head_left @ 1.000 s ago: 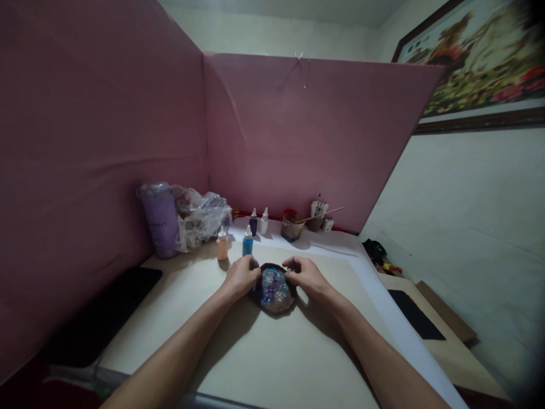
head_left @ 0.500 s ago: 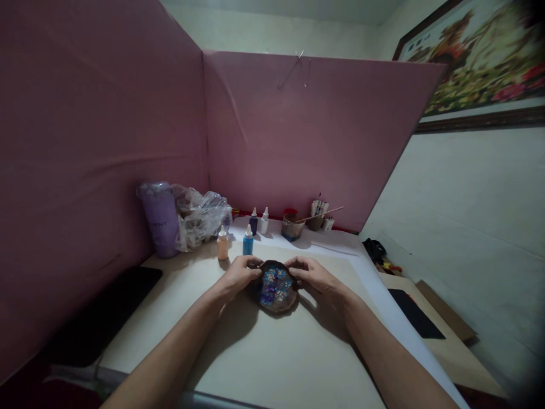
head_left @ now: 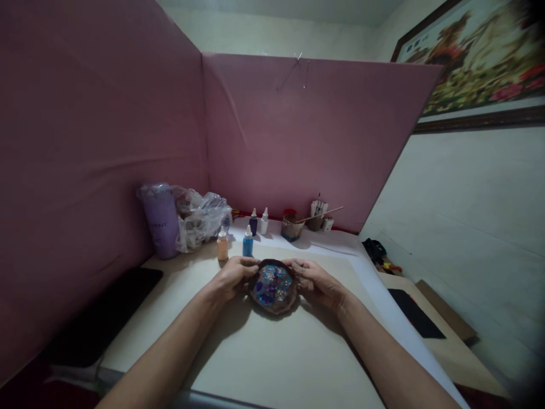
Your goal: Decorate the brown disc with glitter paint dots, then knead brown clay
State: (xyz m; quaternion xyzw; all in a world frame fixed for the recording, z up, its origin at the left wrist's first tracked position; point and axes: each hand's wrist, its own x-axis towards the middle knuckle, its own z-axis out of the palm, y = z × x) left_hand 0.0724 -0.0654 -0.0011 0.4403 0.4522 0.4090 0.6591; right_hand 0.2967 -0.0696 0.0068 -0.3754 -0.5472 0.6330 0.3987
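Between my hands is a small round brown dish (head_left: 276, 309) with an uneven rim, its inside blotched with blue, purple and pale gold paint. My left hand (head_left: 235, 275) grips the rim on the left, thumb on top. On the opposite side my right hand (head_left: 314, 279) pinches the rim. The dish leans so that its painted inside faces me; whether its base touches the board is hidden. Just beyond stand a blue paint bottle (head_left: 247, 243) and a peach paint bottle (head_left: 222, 245), both with white nozzle tips.
Farther back are a purple bottle (head_left: 254, 223), a white bottle (head_left: 264, 222), a water tub (head_left: 293, 228) with a brush across it and a pen holder (head_left: 315, 218). A purple tumbler (head_left: 160, 224) and plastic bag (head_left: 204, 218) stand left. Pink panels (head_left: 315, 136) wall the table.
The dish has turned and tipped slightly, so more of its left inside shows. Both hands have shifted a little along the rim. The bottles have stayed put.
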